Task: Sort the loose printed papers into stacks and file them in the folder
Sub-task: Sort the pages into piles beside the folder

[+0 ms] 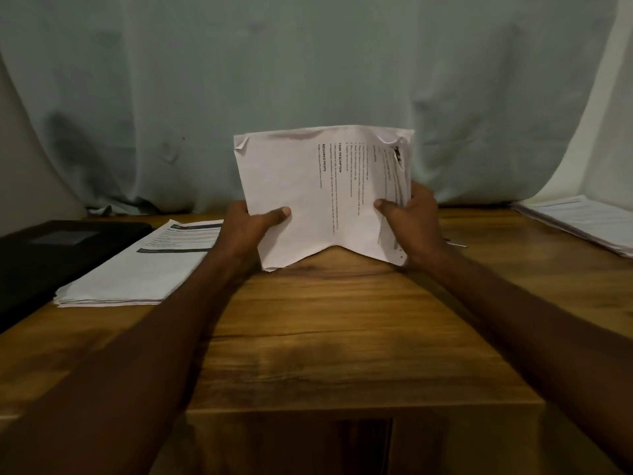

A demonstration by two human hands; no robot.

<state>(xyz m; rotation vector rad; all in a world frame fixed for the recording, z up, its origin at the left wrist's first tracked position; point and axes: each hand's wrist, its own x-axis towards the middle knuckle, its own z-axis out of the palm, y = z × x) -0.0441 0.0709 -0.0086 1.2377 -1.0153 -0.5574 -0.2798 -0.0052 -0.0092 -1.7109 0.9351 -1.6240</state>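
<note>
Both of my hands hold up a bundle of printed papers (308,197) above the middle of the wooden table (342,320). The sheets stand on their lower edge, bent along a central crease, with the text turned sideways. My left hand (251,231) grips the bundle's left lower edge, thumb on the front. My right hand (409,221) grips the right edge, thumb on the front. A flat stack of printed papers (137,269) lies to the left on the table. A black folder (44,255) lies shut at the far left. Another paper stack (579,221) rests at the far right.
A pale cloth backdrop (308,80) hangs behind the table's far edge. A small thin metal item (457,244), too small to identify, lies just right of my right hand. The table's front edge runs below my forearms.
</note>
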